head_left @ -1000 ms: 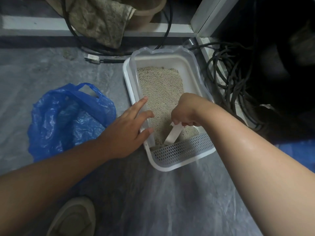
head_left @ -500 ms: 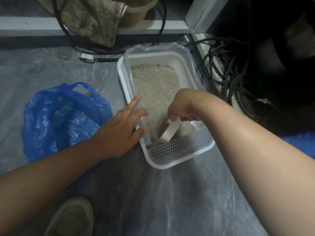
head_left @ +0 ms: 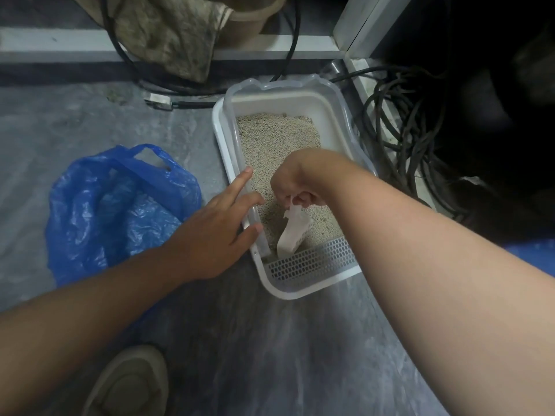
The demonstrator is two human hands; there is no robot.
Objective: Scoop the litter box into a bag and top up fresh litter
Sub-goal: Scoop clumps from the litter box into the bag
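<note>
A white litter box [head_left: 336,115] with a clear raised rim was set on the grey floor [head_left: 270,355], right of centre, with beige litter [head_left: 276,139] spread over its bottom and a perforated grid [head_left: 312,262] at its near end. A white slotted scoop [head_left: 292,232] was gripped by its handle in the right hand [head_left: 295,178], the fingers curled round it, and its blade was dug into the litter just beyond the grid. The left hand [head_left: 214,232] was laid on the box's left rim, fingers straight and spread, nothing being grasped. A blue plastic bag [head_left: 120,205] was seen on the floor to the left of the box, its mouth open. Dark cables [head_left: 399,139] were coiled to the right, and a shoe [head_left: 132,385] was seen at the near edge.
</note>
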